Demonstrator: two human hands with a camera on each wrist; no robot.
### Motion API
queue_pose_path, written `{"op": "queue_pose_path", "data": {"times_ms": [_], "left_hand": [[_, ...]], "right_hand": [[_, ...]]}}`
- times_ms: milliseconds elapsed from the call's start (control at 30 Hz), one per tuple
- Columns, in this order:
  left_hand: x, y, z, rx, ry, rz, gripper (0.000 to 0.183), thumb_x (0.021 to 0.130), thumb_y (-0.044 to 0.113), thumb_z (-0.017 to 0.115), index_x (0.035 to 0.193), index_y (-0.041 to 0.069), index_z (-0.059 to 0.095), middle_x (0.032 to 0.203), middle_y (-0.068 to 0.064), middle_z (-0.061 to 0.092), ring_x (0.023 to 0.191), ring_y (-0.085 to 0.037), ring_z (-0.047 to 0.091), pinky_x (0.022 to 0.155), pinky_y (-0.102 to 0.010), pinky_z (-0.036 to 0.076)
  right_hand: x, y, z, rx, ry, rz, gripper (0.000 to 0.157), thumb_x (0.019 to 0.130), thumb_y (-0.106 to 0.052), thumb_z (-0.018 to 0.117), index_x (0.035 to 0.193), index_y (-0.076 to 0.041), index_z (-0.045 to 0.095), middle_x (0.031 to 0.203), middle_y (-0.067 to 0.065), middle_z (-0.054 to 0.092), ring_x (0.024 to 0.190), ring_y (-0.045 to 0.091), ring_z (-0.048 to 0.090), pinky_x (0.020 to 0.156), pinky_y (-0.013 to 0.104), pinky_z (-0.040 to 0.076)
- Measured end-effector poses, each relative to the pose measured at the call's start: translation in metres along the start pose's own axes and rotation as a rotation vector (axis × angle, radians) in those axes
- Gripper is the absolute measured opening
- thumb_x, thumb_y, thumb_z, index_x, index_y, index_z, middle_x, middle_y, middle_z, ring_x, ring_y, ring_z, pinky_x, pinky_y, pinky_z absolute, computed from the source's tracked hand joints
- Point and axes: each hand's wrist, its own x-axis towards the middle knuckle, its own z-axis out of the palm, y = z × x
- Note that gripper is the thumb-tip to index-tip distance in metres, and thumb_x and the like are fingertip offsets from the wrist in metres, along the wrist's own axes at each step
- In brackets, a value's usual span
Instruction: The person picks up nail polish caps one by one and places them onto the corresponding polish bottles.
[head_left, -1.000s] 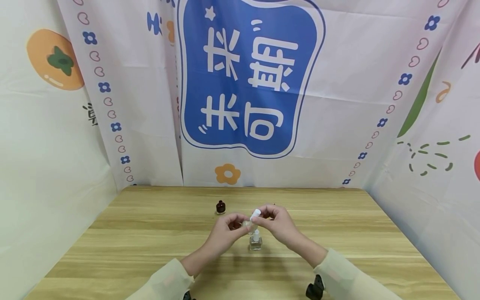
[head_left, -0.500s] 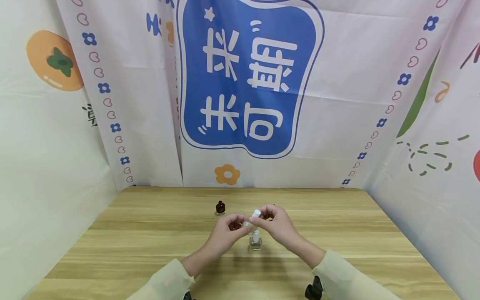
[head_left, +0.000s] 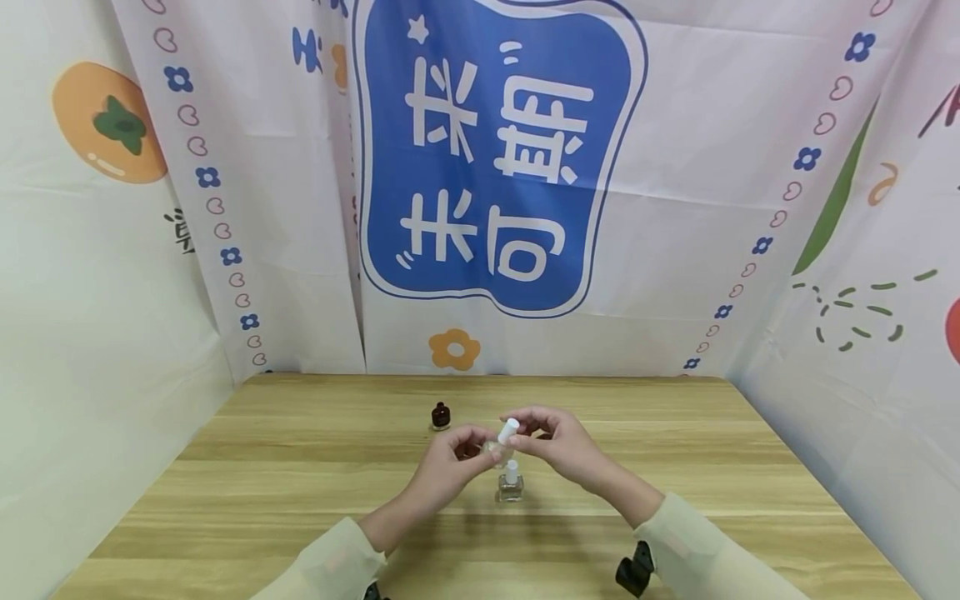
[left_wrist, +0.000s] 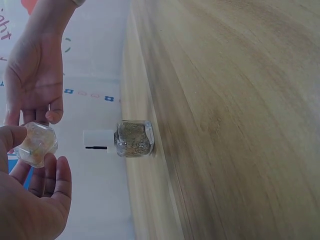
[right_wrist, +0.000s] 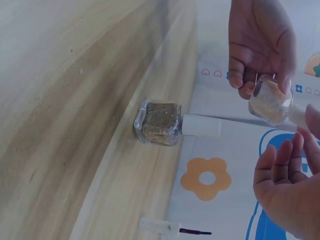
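Raised above the table, a clear nail polish bottle point(right_wrist: 271, 101) with pale contents is pinched between the thumb and fingers of my left hand point(head_left: 450, 458). Its white cap point(head_left: 508, 430) points up and tilts right. My right hand point(head_left: 562, 446) has its thumb and index finger at this cap, the other fingers loosely curled beside it. Just below the hands, a second nail polish bottle point(left_wrist: 135, 138) with gold glitter and a white cap point(right_wrist: 201, 125) stands upright on the table.
A dark red nail polish bottle point(head_left: 441, 416) stands uncapped farther back on the wooden table point(head_left: 300, 467). A loose white cap with a dark brush point(right_wrist: 160, 226) stands brush-up on the table, hidden behind the right hand in the head view. Printed cloth point(head_left: 675, 250) hangs around the table.
My right thumb and fingers have shifted slightly right and spread around the cap, which shows more fully. The left hand and its bottle have barely moved.
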Motion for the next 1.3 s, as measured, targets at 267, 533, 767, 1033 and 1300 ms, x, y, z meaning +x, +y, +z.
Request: {"op": "queue_pose_path", "data": {"times_ms": [267, 533, 767, 1033, 1300], "left_hand": [[-0.001, 0.0, 0.0, 0.002, -0.012, 0.018, 0.023, 0.088, 0.014, 0.073, 0.108, 0.002, 0.068, 0.094, -0.007, 0.065, 0.076, -0.016, 0.056, 0.063, -0.022, 0.047], [-0.002, 0.0, 0.0, -0.001, 0.001, 0.006, 0.022, 0.088, 0.012, 0.073, 0.107, 0.002, 0.068, 0.094, -0.007, 0.065, 0.076, -0.016, 0.056, 0.063, -0.022, 0.047], [-0.001, -0.001, 0.0, 0.008, 0.003, 0.01, 0.023, 0.087, 0.013, 0.074, 0.106, 0.001, 0.068, 0.092, -0.008, 0.064, 0.075, -0.016, 0.056, 0.063, -0.021, 0.046], [-0.001, -0.001, 0.001, 0.01, 0.006, 0.005, 0.024, 0.087, 0.014, 0.074, 0.107, 0.001, 0.068, 0.091, -0.008, 0.064, 0.076, -0.017, 0.056, 0.063, -0.022, 0.047], [-0.001, -0.001, 0.001, 0.017, 0.005, 0.008, 0.024, 0.088, 0.016, 0.074, 0.108, 0.003, 0.069, 0.091, -0.007, 0.064, 0.075, -0.016, 0.056, 0.062, -0.022, 0.046]], "right_hand": [[0.001, -0.002, 0.003, 0.014, 0.019, 0.016, 0.025, 0.092, -0.011, 0.068, 0.115, -0.003, 0.069, 0.103, 0.009, 0.064, 0.091, 0.024, 0.059, 0.074, 0.029, 0.051], [0.0, 0.0, 0.007, 0.008, 0.053, 0.024, 0.023, 0.091, -0.013, 0.07, 0.11, -0.002, 0.069, 0.095, 0.007, 0.066, 0.084, 0.02, 0.058, 0.07, 0.026, 0.051], [0.0, 0.001, 0.011, 0.013, 0.1, 0.021, 0.023, 0.089, -0.014, 0.072, 0.107, -0.001, 0.069, 0.091, 0.007, 0.066, 0.08, 0.018, 0.056, 0.066, 0.024, 0.047], [0.0, 0.002, 0.016, 0.017, 0.142, 0.043, 0.018, 0.088, -0.013, 0.073, 0.1, -0.001, 0.067, 0.084, 0.003, 0.062, 0.077, 0.017, 0.054, 0.063, 0.023, 0.044], [-0.006, -0.021, 0.019, -0.007, 0.14, 0.06, 0.013, 0.089, -0.007, 0.07, 0.094, 0.002, 0.063, 0.081, 0.004, 0.06, 0.075, 0.018, 0.052, 0.062, 0.023, 0.043]]}}
